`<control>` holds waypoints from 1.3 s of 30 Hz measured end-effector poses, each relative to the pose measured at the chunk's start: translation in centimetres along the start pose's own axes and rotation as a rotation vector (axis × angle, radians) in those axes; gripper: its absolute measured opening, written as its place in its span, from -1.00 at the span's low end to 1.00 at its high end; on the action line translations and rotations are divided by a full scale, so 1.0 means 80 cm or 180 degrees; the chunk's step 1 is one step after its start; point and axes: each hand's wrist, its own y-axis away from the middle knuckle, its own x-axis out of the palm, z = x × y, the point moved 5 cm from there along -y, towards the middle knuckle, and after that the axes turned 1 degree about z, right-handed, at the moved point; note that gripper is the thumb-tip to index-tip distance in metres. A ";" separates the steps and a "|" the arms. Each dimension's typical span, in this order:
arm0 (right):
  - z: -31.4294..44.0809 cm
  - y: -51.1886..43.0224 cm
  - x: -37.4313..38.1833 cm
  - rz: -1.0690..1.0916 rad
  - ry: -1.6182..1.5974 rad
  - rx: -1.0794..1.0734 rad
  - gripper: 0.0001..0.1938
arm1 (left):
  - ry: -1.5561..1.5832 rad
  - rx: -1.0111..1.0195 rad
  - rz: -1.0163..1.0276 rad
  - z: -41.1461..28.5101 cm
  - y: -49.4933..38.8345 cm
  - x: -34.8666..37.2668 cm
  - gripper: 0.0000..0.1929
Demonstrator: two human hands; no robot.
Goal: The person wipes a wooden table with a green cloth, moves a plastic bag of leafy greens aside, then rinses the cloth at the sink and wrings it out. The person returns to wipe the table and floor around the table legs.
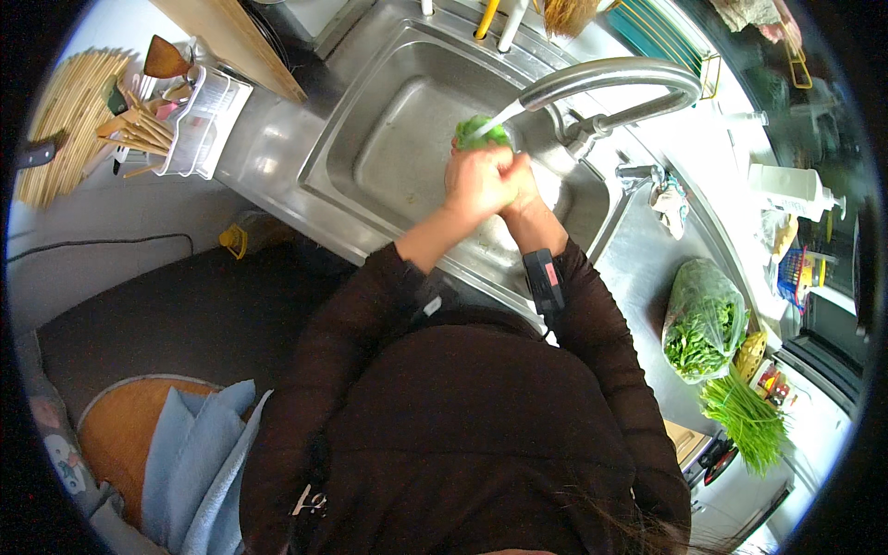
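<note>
Water runs from the curved metal faucet [610,73] onto a bright green item [479,132], perhaps a scrubbing pad or a leafy vegetable; I cannot tell which. My left hand [479,182] and my right hand [519,182] are pressed together just below it, over the stainless steel sink basin [388,139]. Both hands seem closed around its near end, but the fingers overlap and are partly hidden, so each one's hold is unclear. A black device is strapped on my right wrist.
Left of the sink stands a white wire utensil rack [201,121] beside a bamboo mat [76,125]. On the right counter lie a plastic bag of leafy greens [704,333] and a bunch of thin green stalks [746,420]. A white pump bottle [787,189] is near the window.
</note>
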 end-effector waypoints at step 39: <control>0.060 0.027 0.043 -0.1326 0.0476 -0.1357 -0.72 | 0.2687 -0.1284 0.0776 0.069 0.027 0.013 -0.38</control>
